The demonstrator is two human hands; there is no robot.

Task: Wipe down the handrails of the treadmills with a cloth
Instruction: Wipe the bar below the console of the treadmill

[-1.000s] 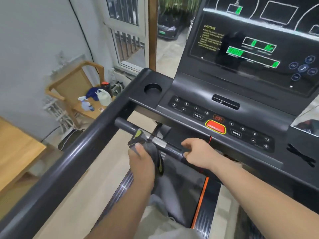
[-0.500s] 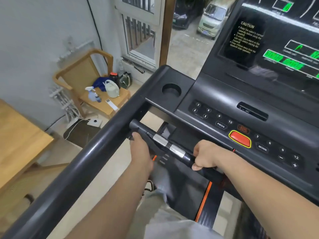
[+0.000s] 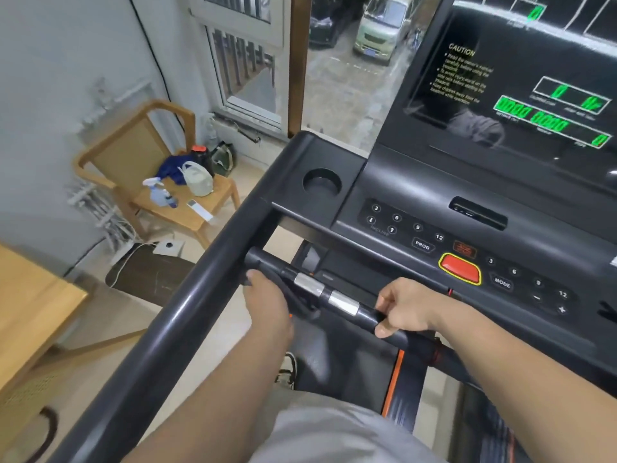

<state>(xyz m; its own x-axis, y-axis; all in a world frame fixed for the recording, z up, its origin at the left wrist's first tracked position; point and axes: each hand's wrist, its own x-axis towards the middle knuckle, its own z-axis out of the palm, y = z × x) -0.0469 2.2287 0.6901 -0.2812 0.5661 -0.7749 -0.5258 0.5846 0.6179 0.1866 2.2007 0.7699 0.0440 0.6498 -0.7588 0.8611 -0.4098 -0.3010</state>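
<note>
A short black handlebar point(image 3: 337, 304) with two silver sensor plates crosses below the treadmill console point(image 3: 434, 208). My left hand point(image 3: 267, 302) wraps the dark grey cloth point(image 3: 297, 304) around the bar's left end, close to where it meets the long side handrail point(image 3: 187, 312). Most of the cloth is hidden under that hand. My right hand point(image 3: 405, 310) grips the same bar to the right of the silver plates, thumb underneath.
The console has a red stop button point(image 3: 460, 272), keypad and a round cup holder point(image 3: 322, 183). To the left stand a wooden chair point(image 3: 160, 182) with spray bottle and jug, and a wooden table point(image 3: 30, 305). The treadmill belt point(image 3: 350, 365) lies below.
My left hand has slid the cloth leftward along the bar to its left end. My right hand has kept its grip. The camera has shifted left and closer.
</note>
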